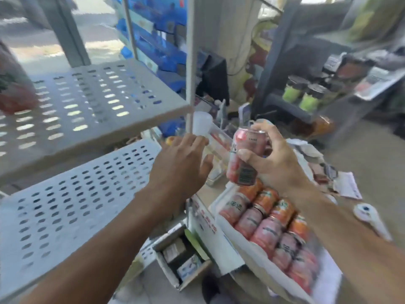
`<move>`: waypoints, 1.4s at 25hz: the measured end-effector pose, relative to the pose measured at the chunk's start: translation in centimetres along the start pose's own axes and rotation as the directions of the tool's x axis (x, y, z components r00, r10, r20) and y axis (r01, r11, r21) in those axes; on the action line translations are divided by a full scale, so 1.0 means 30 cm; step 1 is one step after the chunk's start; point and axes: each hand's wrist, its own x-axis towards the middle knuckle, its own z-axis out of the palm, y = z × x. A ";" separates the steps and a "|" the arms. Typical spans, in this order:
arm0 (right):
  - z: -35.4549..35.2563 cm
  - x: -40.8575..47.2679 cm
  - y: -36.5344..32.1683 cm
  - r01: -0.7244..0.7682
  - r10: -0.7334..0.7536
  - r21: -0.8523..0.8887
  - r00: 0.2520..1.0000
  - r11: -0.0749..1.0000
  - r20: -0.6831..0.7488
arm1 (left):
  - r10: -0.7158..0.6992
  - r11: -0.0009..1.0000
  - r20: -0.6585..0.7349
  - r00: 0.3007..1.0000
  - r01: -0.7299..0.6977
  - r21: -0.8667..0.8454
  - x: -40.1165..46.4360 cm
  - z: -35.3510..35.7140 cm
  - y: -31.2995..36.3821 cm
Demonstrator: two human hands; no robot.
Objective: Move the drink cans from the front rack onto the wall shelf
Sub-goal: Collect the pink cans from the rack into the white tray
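R hand [278, 163] is pinching 1 pink can [245, 159] by its top, above the pack of cans [274, 224] on the desk. L hand [184, 159] is hanging spread, empty. Probably best: carry it upright, w/ fingers clear of the base, onto the shelf [72, 207].

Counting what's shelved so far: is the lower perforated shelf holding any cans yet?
No cans on it: the visible lower shelf is bare; the right hand holds a pink can.
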 end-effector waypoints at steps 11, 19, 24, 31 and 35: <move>-0.058 -0.164 0.619 -0.653 0.650 0.020 0.751 0.757 -0.118 | 0.168 0.985 0.306 0.937 -0.170 -0.017 0.104 0.389 0.232; 0.107 -0.108 0.646 -0.648 0.674 -0.199 0.731 0.735 0.109 | 0.096 0.991 0.357 0.929 -0.121 0.050 0.119 0.455 0.203; 0.129 -0.063 0.630 -0.551 0.674 -0.443 0.714 0.708 0.188 | -0.011 0.998 0.281 0.960 -0.007 0.066 0.124 0.379 0.143; 0.096 0.106 0.356 -0.192 0.463 -0.647 0.841 0.738 0.280 | -0.187 0.979 0.107 0.976 0.176 0.106 0.068 0.160 0.007; 0.142 0.222 -0.012 0.147 0.060 -0.487 0.921 0.861 0.384 | -0.284 0.944 -0.038 0.958 0.286 0.161 0.012 -0.012 -0.092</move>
